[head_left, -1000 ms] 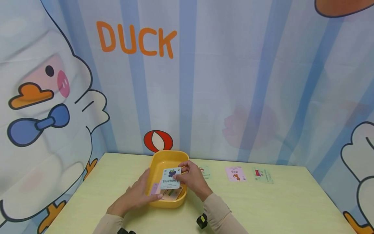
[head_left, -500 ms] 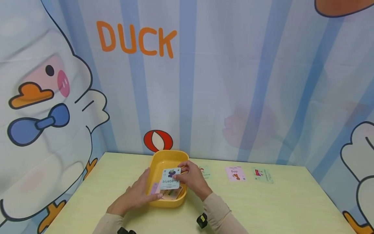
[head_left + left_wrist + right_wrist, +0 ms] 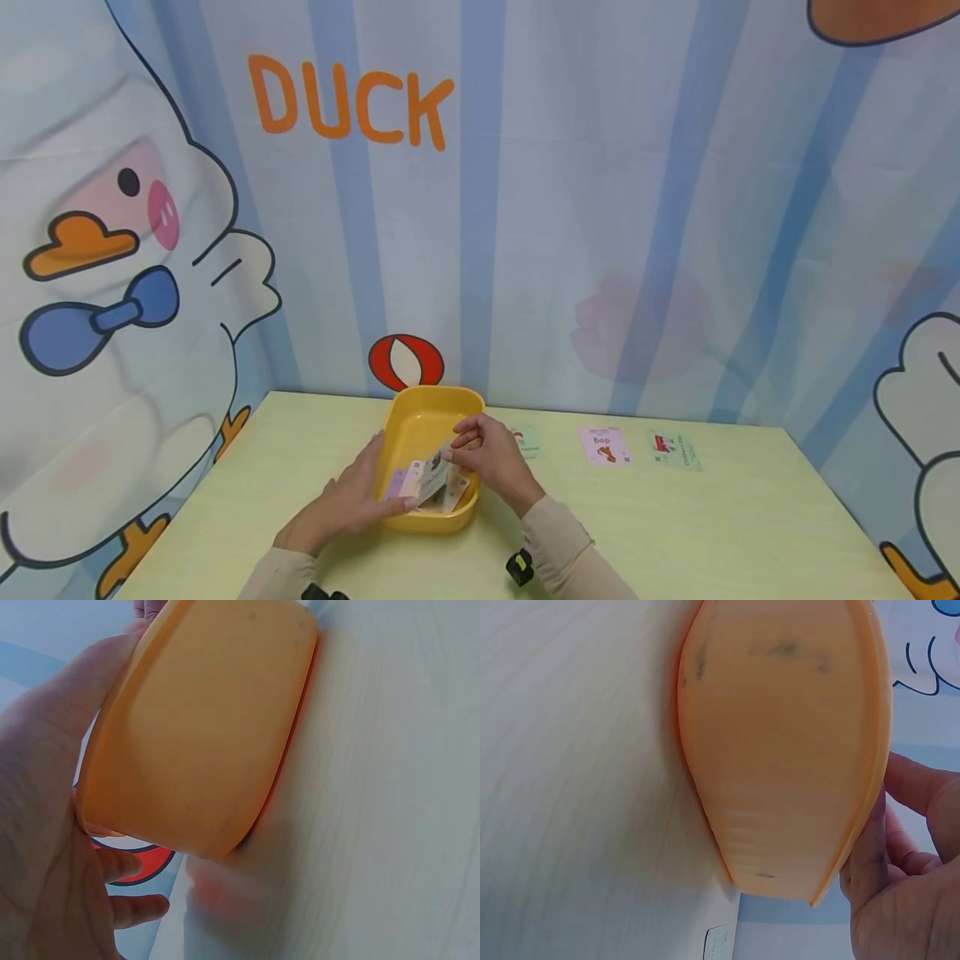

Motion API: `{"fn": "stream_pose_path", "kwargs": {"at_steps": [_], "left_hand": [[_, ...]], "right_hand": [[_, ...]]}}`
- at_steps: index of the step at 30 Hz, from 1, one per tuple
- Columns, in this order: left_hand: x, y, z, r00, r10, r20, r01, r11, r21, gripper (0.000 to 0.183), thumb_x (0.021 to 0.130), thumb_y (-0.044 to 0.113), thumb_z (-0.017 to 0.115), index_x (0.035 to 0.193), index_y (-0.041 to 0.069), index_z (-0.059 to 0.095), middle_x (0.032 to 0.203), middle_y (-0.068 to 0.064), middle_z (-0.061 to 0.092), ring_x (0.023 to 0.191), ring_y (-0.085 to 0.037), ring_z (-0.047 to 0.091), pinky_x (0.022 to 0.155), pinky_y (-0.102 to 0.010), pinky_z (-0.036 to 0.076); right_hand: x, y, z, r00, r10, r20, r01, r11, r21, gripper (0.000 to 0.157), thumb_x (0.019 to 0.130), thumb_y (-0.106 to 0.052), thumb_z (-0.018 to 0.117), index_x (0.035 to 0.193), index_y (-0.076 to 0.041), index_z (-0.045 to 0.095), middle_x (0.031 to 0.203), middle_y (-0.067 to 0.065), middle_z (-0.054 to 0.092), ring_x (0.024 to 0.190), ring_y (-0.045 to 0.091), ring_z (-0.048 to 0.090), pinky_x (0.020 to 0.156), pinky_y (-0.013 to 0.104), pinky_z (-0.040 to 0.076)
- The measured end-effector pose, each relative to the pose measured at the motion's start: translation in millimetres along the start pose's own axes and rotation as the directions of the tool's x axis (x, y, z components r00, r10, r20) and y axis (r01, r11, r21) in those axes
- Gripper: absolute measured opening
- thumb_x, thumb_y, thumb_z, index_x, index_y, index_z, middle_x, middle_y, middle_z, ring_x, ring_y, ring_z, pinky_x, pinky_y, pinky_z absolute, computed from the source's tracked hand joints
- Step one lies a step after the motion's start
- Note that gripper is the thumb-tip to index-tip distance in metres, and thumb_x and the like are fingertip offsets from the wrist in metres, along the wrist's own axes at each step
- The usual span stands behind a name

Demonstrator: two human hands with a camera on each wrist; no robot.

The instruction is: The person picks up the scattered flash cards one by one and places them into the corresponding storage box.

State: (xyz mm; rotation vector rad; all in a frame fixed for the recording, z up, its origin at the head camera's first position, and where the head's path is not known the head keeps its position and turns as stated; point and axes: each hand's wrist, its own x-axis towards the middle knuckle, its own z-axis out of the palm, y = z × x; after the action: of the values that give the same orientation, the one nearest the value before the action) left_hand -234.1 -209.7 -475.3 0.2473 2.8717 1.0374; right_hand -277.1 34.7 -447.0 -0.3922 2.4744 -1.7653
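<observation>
A yellow plastic bin [image 3: 423, 523] stands on the table with several picture cards inside. My left hand [image 3: 345, 504] lies against its left side, the fingers fairly straight outside and the thumb reaching over the rim near the cards. With thumb and fingertips, my right hand [image 3: 495, 458] pinches the top corner of the blueberry card [image 3: 432, 479], which is tilted so its print is hard to read. Other cards lean close around it, one with a purple edge [image 3: 394, 483]. In the left wrist view only the bin's outer wall [image 3: 202, 735] shows, hiding the cards.
Right of the bin, on the pale yellow table [image 3: 637, 525], lie a pink dog card [image 3: 604, 447], a green card with a red picture [image 3: 673, 450] and another green card [image 3: 528, 442] partly behind my right hand. A duck-print curtain [image 3: 525, 250] hangs behind.
The blueberry card faced up flat toward the head camera earlier; now it is tilted and lower among the other cards. The cards beneath have shifted. My left hand has stayed put.
</observation>
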Motion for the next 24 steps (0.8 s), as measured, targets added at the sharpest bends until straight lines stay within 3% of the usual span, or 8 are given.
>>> {"fn": "stream_pose_path", "kwargs": {"at_steps": [9,17,24], "left_hand": [[3.8,3.9,3.0,1.000,-0.021,0.008,0.021,1.000,0.002,0.123,0.077,0.070,0.073,0.164,0.013,0.007,0.168,-0.014,0.022,0.148,-0.042,0.032,0.106,-0.084,0.017],[2.2,6.0,1.1,1.000,-0.017,0.010,0.017,0.999,0.029,0.123,0.077,0.070,0.073,0.164,0.012,0.007,0.168,-0.015,0.020,0.147,-0.042,0.032,0.105,-0.084,0.021],[-0.5,6.1,-1.6,0.999,-0.037,0.018,0.036,0.999,0.035,0.124,0.077,0.071,0.072,0.164,0.011,0.006,0.169,-0.016,0.017,0.148,-0.044,0.029,0.106,-0.084,0.020]], "right_hand": [[-3,0,-4.9,1.000,0.015,-0.022,-0.015,1.000,0.008,0.035,0.088,-0.011,0.080,0.117,0.001,0.063,0.095,0.006,0.066,0.078,0.019,0.063,0.073,0.030,0.062],[-6,2,-9.6,0.999,0.051,0.001,-0.050,0.992,0.119,0.029,0.095,-0.021,0.072,0.116,-0.002,0.064,0.097,0.008,0.064,0.093,0.031,0.070,0.077,0.037,0.063],[-13,2,-18.3,0.999,0.043,0.017,-0.045,0.984,0.174,0.026,0.100,-0.019,0.066,0.117,0.000,0.062,0.103,0.013,0.070,0.093,0.030,0.069,0.074,0.035,0.062]]}}
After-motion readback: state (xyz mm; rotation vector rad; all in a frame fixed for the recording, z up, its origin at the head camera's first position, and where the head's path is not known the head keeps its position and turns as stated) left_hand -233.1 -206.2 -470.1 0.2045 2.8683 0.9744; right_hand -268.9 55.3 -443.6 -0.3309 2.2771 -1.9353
